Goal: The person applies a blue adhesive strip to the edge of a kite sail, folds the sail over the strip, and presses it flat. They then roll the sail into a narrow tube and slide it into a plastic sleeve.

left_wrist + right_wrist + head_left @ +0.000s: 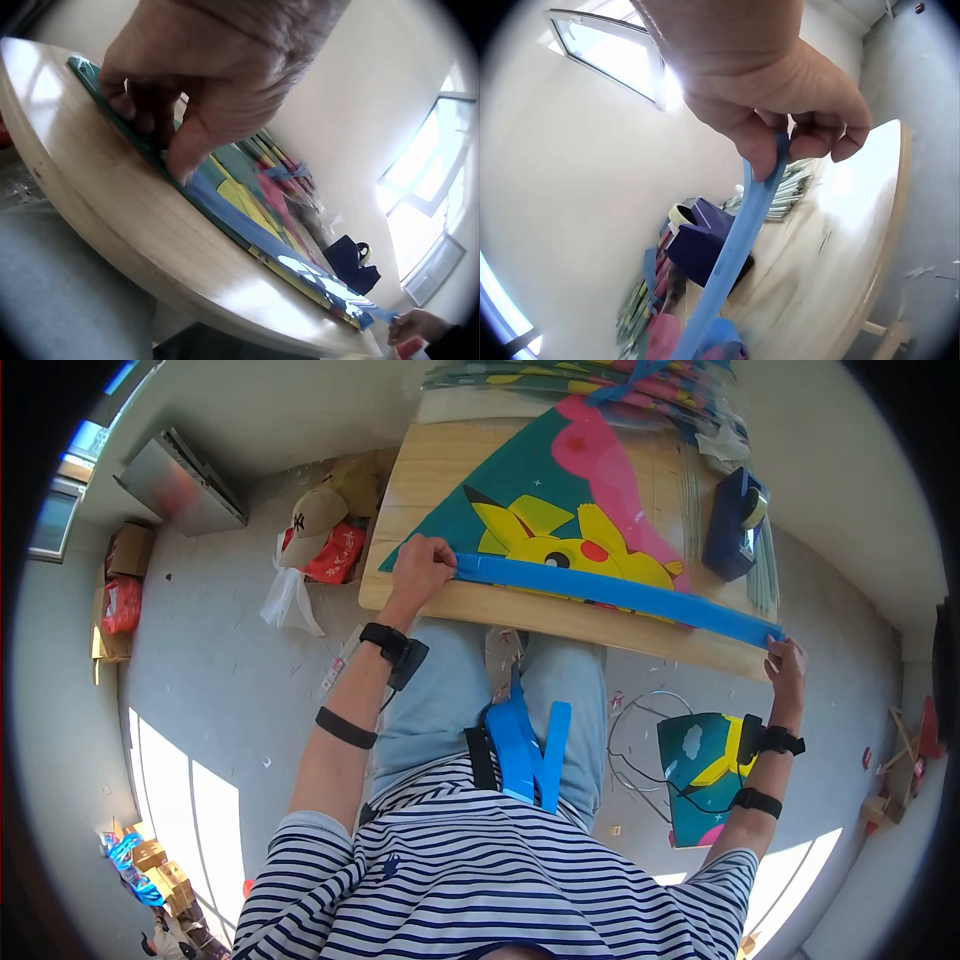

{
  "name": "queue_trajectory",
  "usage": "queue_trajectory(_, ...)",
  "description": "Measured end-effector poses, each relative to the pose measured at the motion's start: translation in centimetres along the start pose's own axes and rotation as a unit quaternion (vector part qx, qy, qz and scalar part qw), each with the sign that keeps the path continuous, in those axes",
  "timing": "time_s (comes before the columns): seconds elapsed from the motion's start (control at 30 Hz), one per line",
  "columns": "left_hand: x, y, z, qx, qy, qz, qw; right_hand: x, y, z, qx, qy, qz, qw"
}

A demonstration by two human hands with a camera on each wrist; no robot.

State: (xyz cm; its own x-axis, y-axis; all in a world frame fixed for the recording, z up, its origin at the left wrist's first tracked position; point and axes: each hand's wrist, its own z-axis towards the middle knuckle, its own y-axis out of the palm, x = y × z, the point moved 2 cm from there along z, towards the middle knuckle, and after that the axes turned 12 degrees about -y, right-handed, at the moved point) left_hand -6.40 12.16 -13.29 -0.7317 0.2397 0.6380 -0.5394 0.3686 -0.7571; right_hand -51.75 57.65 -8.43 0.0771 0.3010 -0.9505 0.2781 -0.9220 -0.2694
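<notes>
A long blue strip point(620, 592) stretches along the near edge of a printed green, pink and yellow cartoon sheet point(525, 460). My left hand point(424, 568) pinches the strip's left end, down at the sheet's left corner, thumb and fingertips close on the wooden tabletop in the left wrist view. At the far right, my right hand point(787, 660) pinches the other end between thumb and finger. There the strip point(731, 259) runs taut and lifted, past the sheet's right corner and over the table's edge.
On the wooden table point(480, 600), a dark blue tape dispenser point(728, 525) and thin pale sticks point(764, 575) stand at right. Bagged printed sheets point(600, 385) lie at the back. Loose blue strips point(520, 750) rest on my lap. Another printed piece point(700, 770) is low at right.
</notes>
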Motion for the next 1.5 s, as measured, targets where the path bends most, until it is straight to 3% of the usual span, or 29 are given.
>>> queue_trajectory(0.13,-0.1,0.0,0.1,-0.014,0.004,-0.005,1.0,0.8,0.7,0.7,-0.011,-0.039,0.007,0.999)
queue_trajectory(0.27,-0.5,0.0,0.1,0.006,0.017,0.004,1.0,2.2,0.9,2.5,-0.034,-0.078,-0.11,0.99)
queue_trajectory(0.33,-0.4,0.0,0.0,0.002,0.019,0.012,1.0,2.0,1.5,2.2,0.025,-0.156,-0.27,0.95)
queue_trajectory(0.37,-0.3,-0.1,0.0,-0.002,0.021,0.022,1.0,2.1,1.7,2.2,0.025,-0.156,-0.27,0.95)
queue_trajectory(0.43,-0.1,-0.2,-0.1,0.001,0.018,0.024,1.0,2.2,2.0,2.3,0.073,-0.321,-0.305,0.894)
queue_trajectory(0.57,0.2,-0.4,-0.2,-0.012,0.01,0.015,1.0,0.1,2.9,1.2,0.084,-0.306,-0.366,0.875)
queue_trajectory(0.63,-0.2,-0.1,-0.1,-0.001,0.017,0.022,1.0,-0.7,3.7,0.7,0.096,-0.259,-0.456,0.846)
queue_trajectory(0.83,0.0,-0.1,-0.2,0.01,0.014,0.029,0.999,-0.8,5.1,0.3,0.084,-0.281,-0.519,0.803)
queue_trajectory(1.13,-0.4,0.1,0.0,0.006,-0.005,0.016,1.0,3.7,3.0,2.8,0.061,-0.183,-0.499,0.845)
queue_trajectory(1.2,-0.4,0.2,0.0,0.01,-0.006,0.021,1.0,4.1,2.5,2.7,0.092,-0.151,-0.495,0.851)
queue_trajectory(1.33,-0.3,0.2,-0.1,0.014,0.002,0.022,1.0,2.7,3.4,1.5,0.107,-0.184,-0.542,0.813)
queue_trajectory(1.4,-0.3,0.2,-0.2,0.014,0.0,0.024,1.0,0.9,6.1,-0.6,0.129,-0.333,-0.497,0.791)
queue_trajectory(1.47,-0.5,0.3,-0.1,0.019,-0.001,0.022,1.0,-2.0,12.4,-6.2,0.08,-0.441,-0.443,0.777)
queue_trajectory(1.5,-0.5,0.3,-0.1,0.022,-0.003,0.023,0.999,-3.2,16.2,-9.7,0.042,-0.519,-0.411,0.748)
